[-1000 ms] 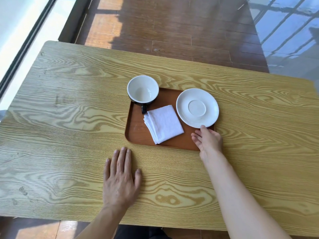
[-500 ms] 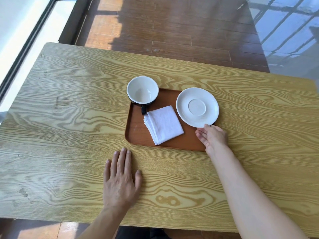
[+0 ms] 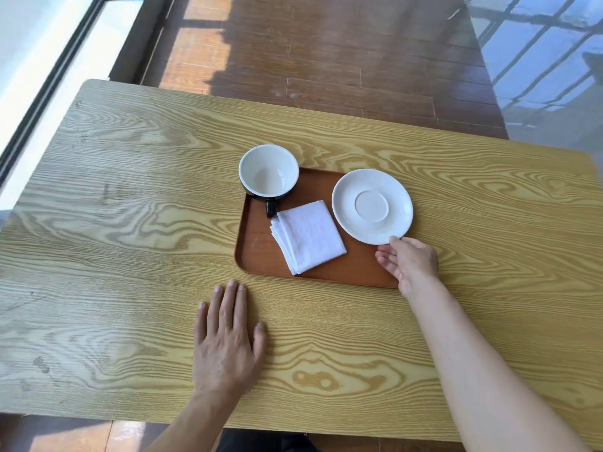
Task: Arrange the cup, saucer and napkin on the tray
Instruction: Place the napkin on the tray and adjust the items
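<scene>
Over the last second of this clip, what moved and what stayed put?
The right hand slid right along the tray's near edge and up to the saucer, its thumb now on the near rim; full grip unclear. Saucer, cup, napkin and the flat left hand stayed put.

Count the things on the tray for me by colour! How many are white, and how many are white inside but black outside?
All white: 2, the saucer and the napkin
White inside, black outside: 1, the cup
Total: 3 things on the brown tray
</scene>
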